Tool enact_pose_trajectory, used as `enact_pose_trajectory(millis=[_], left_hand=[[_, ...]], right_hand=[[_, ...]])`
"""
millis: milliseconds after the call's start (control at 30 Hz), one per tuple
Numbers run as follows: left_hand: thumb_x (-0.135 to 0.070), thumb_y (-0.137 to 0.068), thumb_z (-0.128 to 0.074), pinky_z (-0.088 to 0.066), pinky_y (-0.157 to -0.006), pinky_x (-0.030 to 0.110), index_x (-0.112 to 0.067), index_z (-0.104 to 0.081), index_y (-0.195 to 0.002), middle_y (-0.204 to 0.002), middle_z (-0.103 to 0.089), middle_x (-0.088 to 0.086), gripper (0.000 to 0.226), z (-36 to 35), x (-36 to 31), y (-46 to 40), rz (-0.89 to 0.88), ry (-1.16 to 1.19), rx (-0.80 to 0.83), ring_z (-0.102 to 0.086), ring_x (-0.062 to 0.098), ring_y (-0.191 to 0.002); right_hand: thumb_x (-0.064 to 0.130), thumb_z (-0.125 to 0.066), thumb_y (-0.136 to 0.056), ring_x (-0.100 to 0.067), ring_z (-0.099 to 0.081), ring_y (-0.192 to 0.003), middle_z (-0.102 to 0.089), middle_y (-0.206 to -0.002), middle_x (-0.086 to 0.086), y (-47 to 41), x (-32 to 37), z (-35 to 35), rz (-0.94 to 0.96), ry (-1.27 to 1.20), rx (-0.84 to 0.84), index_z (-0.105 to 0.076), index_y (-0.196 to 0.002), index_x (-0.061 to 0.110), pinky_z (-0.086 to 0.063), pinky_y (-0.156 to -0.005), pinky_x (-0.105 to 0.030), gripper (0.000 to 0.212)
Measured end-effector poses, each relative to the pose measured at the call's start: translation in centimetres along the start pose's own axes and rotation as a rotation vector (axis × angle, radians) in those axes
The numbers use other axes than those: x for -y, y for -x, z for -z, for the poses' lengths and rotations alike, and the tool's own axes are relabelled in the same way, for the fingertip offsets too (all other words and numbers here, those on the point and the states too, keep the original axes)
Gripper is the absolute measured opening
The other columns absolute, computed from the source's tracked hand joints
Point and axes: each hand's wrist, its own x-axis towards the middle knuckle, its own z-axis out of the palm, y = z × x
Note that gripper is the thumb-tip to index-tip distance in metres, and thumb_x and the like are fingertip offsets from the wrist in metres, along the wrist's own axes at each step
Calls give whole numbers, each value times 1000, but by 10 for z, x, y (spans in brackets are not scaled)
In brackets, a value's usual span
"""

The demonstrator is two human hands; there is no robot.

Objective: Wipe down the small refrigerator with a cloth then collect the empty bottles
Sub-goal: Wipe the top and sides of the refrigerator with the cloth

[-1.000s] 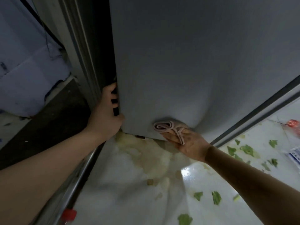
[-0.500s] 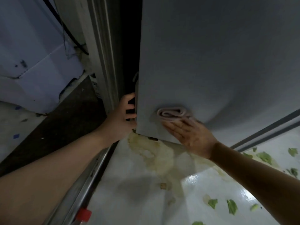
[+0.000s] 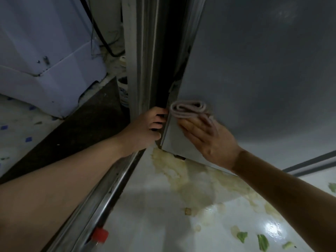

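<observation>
The grey refrigerator [image 3: 258,73] fills the upper right, its flat side facing me. My right hand [image 3: 205,137] presses a folded pink cloth [image 3: 189,109] flat against that side, close to the lower left corner. My left hand [image 3: 145,128] curls around the refrigerator's left edge just beside the cloth, fingers tucked into the dark gap behind it. A clear bottle with a red cap [image 3: 99,235] lies at the bottom, next to a metal rail.
A metal rail [image 3: 109,190] runs diagonally below my left arm. The white floor [image 3: 154,206] has a yellowish stain [image 3: 183,177] under the refrigerator and green leaf scraps [image 3: 261,240] at the lower right. A white appliance [image 3: 45,57] and black cable stand at the left.
My right hand has slid the cloth up and to the left along the refrigerator's side, toward its edge. My left hand keeps its hold on that edge. The view has shifted right.
</observation>
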Motion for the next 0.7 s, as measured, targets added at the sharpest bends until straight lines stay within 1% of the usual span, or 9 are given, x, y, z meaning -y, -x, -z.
enact_pose_trajectory(millis=[100,133,200,267,367,467,567,633,700], left_hand=[[15,-79,-52,-42,-88,18,-23,-37,-137,-130,-51,-2,71,4,5,0,8,-27,54,-48,9,-119],[14,-79,-54,-42,-87,17,-25,-36,-138,-130,-50,-1,72,5,6,-1,11,-31,65,-48,10,-119],[12,-78,-56,-41,-86,16,-27,-35,-138,-130,-49,-2,75,6,8,-2,29,-35,78,-46,9,-119],[14,-78,-54,-42,-83,13,-29,-37,-136,-127,-51,-5,74,5,9,-3,39,-45,76,-47,6,-118],[17,-77,-49,-42,-76,7,-32,-41,-127,-119,-53,-12,70,5,14,-6,57,-48,44,-48,0,-112],[18,-79,-49,-42,-77,11,-25,-37,-134,-124,-54,-2,71,3,23,-7,109,-7,4,-48,7,-115],[17,-79,-50,-48,-74,8,-15,-37,-136,-118,-55,2,66,1,35,-5,131,59,-28,-51,10,-109],[18,-79,-50,-46,-71,1,-13,-39,-134,-113,-54,-1,64,1,44,-4,146,63,-62,-53,7,-102],[20,-79,-48,-45,-68,0,-14,-38,-136,-116,-51,-2,67,4,51,-5,169,40,-90,-51,6,-102]], right_hand=[[19,-37,-98,8,-40,-128,-43,-131,36,13,38,-17,43,-9,288,-30,-143,11,-10,-117,-19,47],[23,-43,-93,5,-39,-130,-42,-135,33,19,47,-23,140,1,371,-32,-143,17,-14,-116,-23,51],[23,-57,-83,-12,-37,-136,-42,-144,10,18,48,-21,272,19,459,-34,-139,21,-19,-114,-33,61],[20,-59,-82,-18,-30,-139,-40,-147,1,8,29,-9,266,124,387,-37,-139,17,-13,-115,-39,62],[18,-42,-91,-18,-18,-141,-36,-150,-4,-5,6,0,100,72,220,-38,-142,11,-3,-118,-40,52],[16,-34,-93,-18,-22,-139,-41,-147,-4,-10,9,-5,1,43,130,-41,-141,10,-4,-117,-38,48],[22,-43,-90,-19,-34,-137,-46,-143,-1,-9,32,-20,73,68,228,-44,-136,13,-13,-116,-42,48],[32,-50,-88,-21,-21,-142,-29,-152,0,-5,50,-32,186,139,374,-25,-142,19,-9,-115,-42,60],[29,-42,-94,-32,10,-140,4,-154,-10,2,69,-47,251,192,469,2,-145,13,4,-112,-47,69]])
